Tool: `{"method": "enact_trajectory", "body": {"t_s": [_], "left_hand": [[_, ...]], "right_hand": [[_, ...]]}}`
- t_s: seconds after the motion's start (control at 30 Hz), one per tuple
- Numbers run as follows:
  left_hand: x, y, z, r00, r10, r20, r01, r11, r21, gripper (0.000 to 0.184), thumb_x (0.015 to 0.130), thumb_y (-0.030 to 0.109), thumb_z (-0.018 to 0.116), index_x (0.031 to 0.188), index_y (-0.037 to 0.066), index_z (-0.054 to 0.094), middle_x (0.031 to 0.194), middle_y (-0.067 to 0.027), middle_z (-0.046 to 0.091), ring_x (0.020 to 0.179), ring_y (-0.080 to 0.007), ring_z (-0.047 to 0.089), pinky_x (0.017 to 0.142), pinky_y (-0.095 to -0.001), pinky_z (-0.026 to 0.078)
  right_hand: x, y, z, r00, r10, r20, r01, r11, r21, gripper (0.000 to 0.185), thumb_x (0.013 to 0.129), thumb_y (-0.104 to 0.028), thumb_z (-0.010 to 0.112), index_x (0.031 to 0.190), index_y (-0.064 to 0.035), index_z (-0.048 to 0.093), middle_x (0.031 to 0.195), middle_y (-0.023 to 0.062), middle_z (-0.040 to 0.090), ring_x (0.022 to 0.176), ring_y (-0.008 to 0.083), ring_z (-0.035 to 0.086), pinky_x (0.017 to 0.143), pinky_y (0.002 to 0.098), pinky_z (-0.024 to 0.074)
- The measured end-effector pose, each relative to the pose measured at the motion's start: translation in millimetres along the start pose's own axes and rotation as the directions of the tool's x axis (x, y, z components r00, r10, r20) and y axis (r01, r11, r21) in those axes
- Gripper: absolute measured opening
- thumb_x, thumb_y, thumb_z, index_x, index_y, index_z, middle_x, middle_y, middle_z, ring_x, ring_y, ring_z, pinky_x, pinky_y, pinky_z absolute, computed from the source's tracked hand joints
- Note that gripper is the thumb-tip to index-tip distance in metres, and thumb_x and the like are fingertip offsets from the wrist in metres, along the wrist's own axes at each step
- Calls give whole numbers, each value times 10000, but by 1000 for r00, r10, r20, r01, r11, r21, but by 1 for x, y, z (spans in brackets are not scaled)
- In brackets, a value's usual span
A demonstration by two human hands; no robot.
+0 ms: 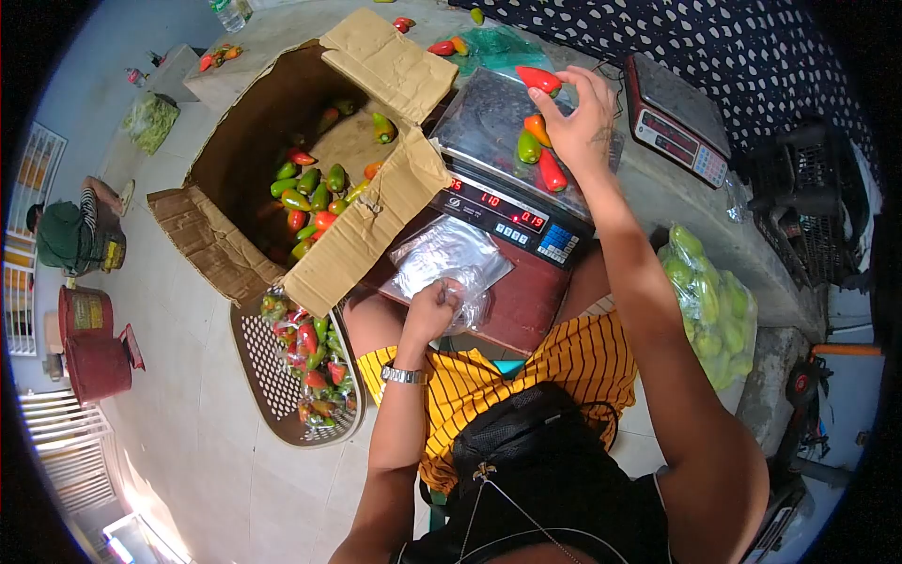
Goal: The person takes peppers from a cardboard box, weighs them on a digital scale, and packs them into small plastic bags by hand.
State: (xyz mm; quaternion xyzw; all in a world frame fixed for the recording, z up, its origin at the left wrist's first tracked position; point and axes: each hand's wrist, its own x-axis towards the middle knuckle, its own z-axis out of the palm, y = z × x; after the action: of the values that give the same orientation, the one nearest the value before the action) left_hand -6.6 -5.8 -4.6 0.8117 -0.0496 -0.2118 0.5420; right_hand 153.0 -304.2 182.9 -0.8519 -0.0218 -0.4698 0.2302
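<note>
My right hand (584, 117) is over the weighing scale's plate (474, 113), thumb and fingers closed on a red pepper (536, 79). Below it on the plate lie an orange pepper (537, 130), a green pepper (528, 147) and another red pepper (552, 171). Red digits glow on the scale's display (493, 202). At the scale's front, my left hand (432, 308) pinches the edge of a clear plastic bag (468, 305). Beneath that hand, a stack of plastic bags (442, 256) rests on a dark red surface (521, 301).
An open cardboard box (230, 117) holds several peppers. Bagged peppers fill a plastic basket (268, 385) on the floor. A bag of green vegetables (707, 301) and a second scale (676, 122) stand at right. Another person (70, 235) is at far left.
</note>
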Motion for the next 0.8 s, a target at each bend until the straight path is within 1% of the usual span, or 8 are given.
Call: {"method": "enact_trajectory", "body": {"t_s": [0.1, 0.2, 0.3, 0.4, 0.5, 0.63, 0.7, 0.8], "left_hand": [[-3, 9, -3, 1000, -9, 13, 9, 1000, -1, 237, 934, 131, 626, 1149, 63, 700, 708, -117, 643, 636, -169, 601, 632, -337, 486], [-1, 7, -4, 1000, 11, 14, -12, 999, 51, 240, 942, 141, 632, 1162, 71, 696, 719, -125, 655, 649, -180, 616, 647, -350, 497], [0, -1, -2, 1000, -25, 8, 25, 999, 39, 238, 949, 151, 636, 1169, 84, 697, 722, -132, 661, 657, -189, 621, 656, -361, 502], [1, 1, -1, 1000, -1, -5, 1, 999, 40, 233, 956, 155, 638, 1172, 93, 698, 718, -133, 664, 654, -188, 617, 652, -361, 502], [0, -4, 1, 1000, 1, -7, -1, 1000, 7, 228, 959, 153, 639, 1170, 91, 698, 707, -125, 662, 641, -179, 607, 639, -358, 498], [1, -10, 2, 1000, -8, -5, 8, 999, -35, 219, 962, 146, 634, 1162, 81, 696, 693, -112, 657, 615, -164, 592, 615, -350, 491], [0, -2, 0, 1000, -11, -10, 11, 1000, -13, 214, 962, 142, 629, 1155, 77, 696, 687, -113, 651, 604, -160, 585, 607, -345, 486], [0, -1, 2, 1000, -5, -4, 5, 1000, -10, 216, 954, 138, 630, 1152, 79, 696, 681, -114, 645, 590, -155, 576, 598, -339, 481]], "right_hand": [[-1, -4, 0, 999, -50, -10, 50, 999, -20, 460, 792, -285, 869, 1115, -48, 645, 1178, 159, 664, 1112, 351, 610, 980, 453, 472], [-10, -4, 10, 966, 227, 124, -254, 921, 296, 473, 807, -217, 833, 1166, -43, 579, 1083, 150, 704, 986, 328, 688, 891, 428, 528], [-21, -7, 24, 951, 275, 141, -309, 830, 464, 530, 777, -141, 797, 1217, -44, 519, 997, 132, 730, 897, 296, 727, 824, 399, 554], [-26, -26, 28, 896, 371, 246, -441, 812, 381, 471, 734, -114, 799, 1140, -41, 570, 980, 121, 734, 907, 270, 723, 825, 369, 551], [-21, -61, 23, 832, 373, 410, -514, 796, 319, 399, 696, -110, 816, 1030, -35, 611, 937, 111, 733, 875, 258, 719, 798, 353, 554], [-43, -74, 60, 817, 329, 473, -567, 601, 563, 258, 822, -231, 812, 920, -43, 665, 849, 108, 721, 813, 208, 709, 746, 339, 550], [-44, -106, 52, 842, 258, 474, -488, 739, 465, 279, 855, -284, 807, 910, -46, 671, 847, 126, 722, 794, 204, 713, 725, 344, 550], [-59, -139, 64, 829, 167, 534, -476, 713, 515, 313, 832, -260, 822, 990, -46, 658, 895, 151, 729, 825, 273, 729, 748, 383, 563]]}}
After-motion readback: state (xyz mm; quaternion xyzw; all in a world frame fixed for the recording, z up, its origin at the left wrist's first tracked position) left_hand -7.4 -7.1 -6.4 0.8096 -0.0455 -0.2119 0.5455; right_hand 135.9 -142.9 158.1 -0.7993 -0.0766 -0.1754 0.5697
